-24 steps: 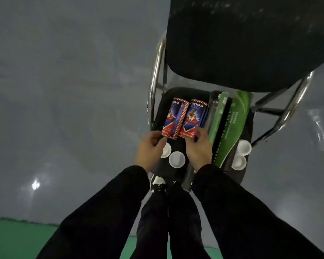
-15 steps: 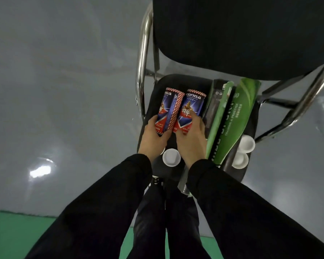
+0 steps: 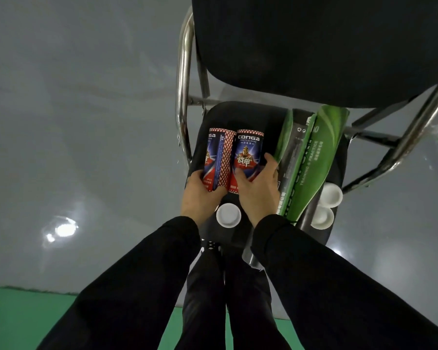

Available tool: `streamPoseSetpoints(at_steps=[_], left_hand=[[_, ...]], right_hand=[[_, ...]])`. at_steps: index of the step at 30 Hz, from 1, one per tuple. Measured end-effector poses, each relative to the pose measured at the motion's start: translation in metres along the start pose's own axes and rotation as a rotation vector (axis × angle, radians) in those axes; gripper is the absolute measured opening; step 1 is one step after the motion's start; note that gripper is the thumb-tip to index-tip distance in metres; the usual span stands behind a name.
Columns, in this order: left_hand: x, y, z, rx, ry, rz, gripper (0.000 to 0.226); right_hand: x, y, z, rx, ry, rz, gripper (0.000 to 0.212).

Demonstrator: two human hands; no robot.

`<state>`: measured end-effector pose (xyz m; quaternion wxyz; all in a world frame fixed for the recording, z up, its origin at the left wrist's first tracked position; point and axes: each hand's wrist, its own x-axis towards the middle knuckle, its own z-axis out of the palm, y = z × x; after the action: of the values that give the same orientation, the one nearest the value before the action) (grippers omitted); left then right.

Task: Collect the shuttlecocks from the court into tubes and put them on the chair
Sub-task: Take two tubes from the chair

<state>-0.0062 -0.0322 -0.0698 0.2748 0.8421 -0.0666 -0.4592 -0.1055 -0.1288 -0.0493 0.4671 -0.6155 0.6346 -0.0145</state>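
Observation:
Two red-and-blue shuttlecock tubes lie side by side on the black chair seat. My left hand grips the near end of the left tube. The right tube is held by my right hand, thumb and fingers curled round its lower part. Beside them on the seat's right half lie two green-and-black tubes. A white cap sits between my wrists. Two more white caps rest by the green tubes' near ends.
The chair's black backrest fills the upper right, carried on a chrome frame. Grey floor surrounds the chair, with green court at the bottom left. My legs stand just in front of the seat.
Both hands slid forward from the caps onto the two red-and-blue tubes and closed round their near ends. The view moved closer to the chair.

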Motion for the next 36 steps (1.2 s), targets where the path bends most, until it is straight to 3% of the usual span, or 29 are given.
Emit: streamPoseSetpoints(at_steps=[6,11,14,18,22,25,28,32,36], left_hand=[[-0.022,0.012,-0.013,0.008,0.002,0.105,0.072],[-0.060,0.029,-0.035,0.079,-0.011,0.242,0.075],[-0.092,0.045,-0.054,0.066,-0.057,0.291,0.068],[-0.154,0.057,-0.081,0.102,-0.179,0.394,0.069],[-0.241,0.057,-0.108,0.179,-0.346,0.564,0.075],[-0.307,0.062,-0.120,0.168,-0.487,0.633,0.078],[-0.354,0.058,-0.113,0.165,-0.626,0.610,0.071],[-0.404,0.051,-0.083,0.247,-0.811,0.703,0.070],[-0.453,0.041,-0.043,0.429,-1.115,0.788,0.077]], right_hand=[[-0.003,0.003,-0.009,0.150,-0.013,-0.011,0.083],[-0.029,0.000,-0.033,0.488,-0.094,0.030,0.047],[-0.061,-0.008,-0.052,0.722,-0.194,0.105,0.041],[-0.122,-0.009,-0.089,0.676,-0.242,-0.018,0.055],[-0.215,-0.004,-0.135,0.600,-0.153,-0.139,0.081],[-0.291,0.002,-0.166,0.575,-0.021,-0.190,0.088],[-0.360,0.020,-0.194,0.542,0.151,-0.193,0.077],[-0.441,0.061,-0.221,0.564,0.413,-0.094,0.065],[-0.525,0.114,-0.237,0.659,0.634,-0.026,0.066]])
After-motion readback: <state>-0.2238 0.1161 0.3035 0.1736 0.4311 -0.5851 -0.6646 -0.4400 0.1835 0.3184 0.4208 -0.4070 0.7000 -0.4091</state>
